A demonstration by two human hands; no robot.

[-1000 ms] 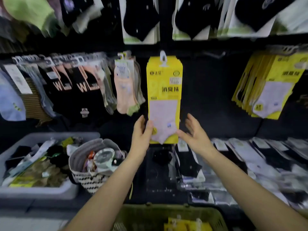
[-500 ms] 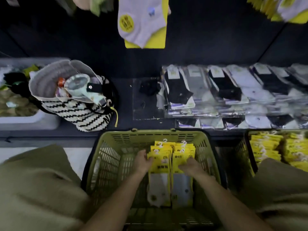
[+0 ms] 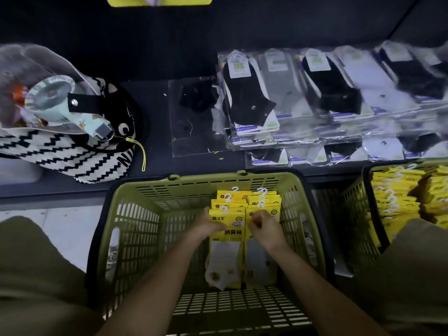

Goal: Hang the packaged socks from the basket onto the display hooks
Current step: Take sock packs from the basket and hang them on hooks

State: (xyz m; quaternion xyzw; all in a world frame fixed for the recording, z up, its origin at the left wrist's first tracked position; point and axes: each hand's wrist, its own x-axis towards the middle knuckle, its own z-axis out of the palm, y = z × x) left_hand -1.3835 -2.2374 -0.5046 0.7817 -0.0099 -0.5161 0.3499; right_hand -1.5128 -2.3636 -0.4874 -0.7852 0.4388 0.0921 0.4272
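Far to the left of the hands, and above them in the view, a striped bag (image 3: 60, 154) sits on the shelf with a hand fan (image 3: 53, 100) lying in its mouth; neither belongs to the job. Straight up from the grip, at the very top of the view, the lower edge of a hung pack (image 3: 158, 0) shows, so at least one pack is on the display. The hooks themselves are out of sight.

Around both hands is the green basket (image 3: 135, 226), which holds two short stacks of yellow packaged socks, white hangers pointing away from the person.

The left hand (image 3: 206, 226) has its thumb across the yellow header of the left pack (image 3: 228, 235), the top one of the left stack, with the fingers down along its left edge. I read that as a pinch on the pack, not yet lifted clear.

Just to its right, the right hand (image 3: 264, 229) has its fingers curled tight on the header of the right pack (image 3: 260, 260), the top one of the neighbouring stack. It seems to be nipping that pack rather than resting on it.

Beyond the hands and to their right, wrapped socks (image 3: 252, 100) lie flat in rows on the shelf. Well to the right of the grip stands a second basket (image 3: 351, 204), heaped with yellow packs (image 3: 397, 197).

My judgement is that the task is early: several packs remain under the hands and many more at the right, and this is another pick-up before a trip to the hooks.
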